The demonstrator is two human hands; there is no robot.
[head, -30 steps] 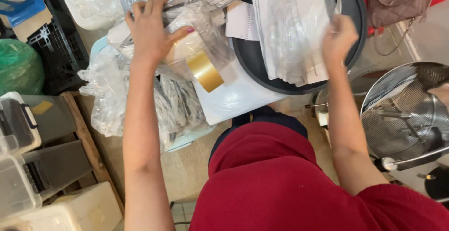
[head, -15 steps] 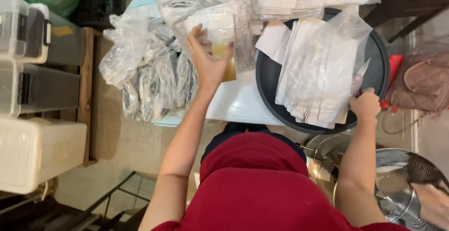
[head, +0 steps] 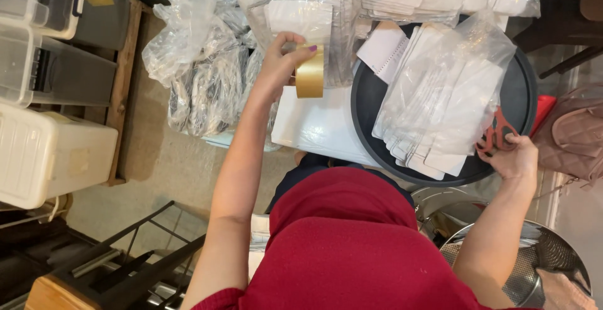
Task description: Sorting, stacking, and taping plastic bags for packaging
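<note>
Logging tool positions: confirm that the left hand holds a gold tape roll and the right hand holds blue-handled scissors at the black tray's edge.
Wrong on one point: the scissors have red handles, not blue, as the head view shows. The left hand does hold the gold tape roll, and the right hand is at the black tray edge.

A bare beige concrete floor [head: 151, 165] spreads under even, soft light. To its left a low wooden shelf [head: 120, 77] carries stacked clear and cream plastic storage bins [head: 44, 153]; below the floor patch stands a dark metal-framed rack [head: 125, 266]. Well to the right of it sits a round perforated steel colander [head: 540, 260].
</note>
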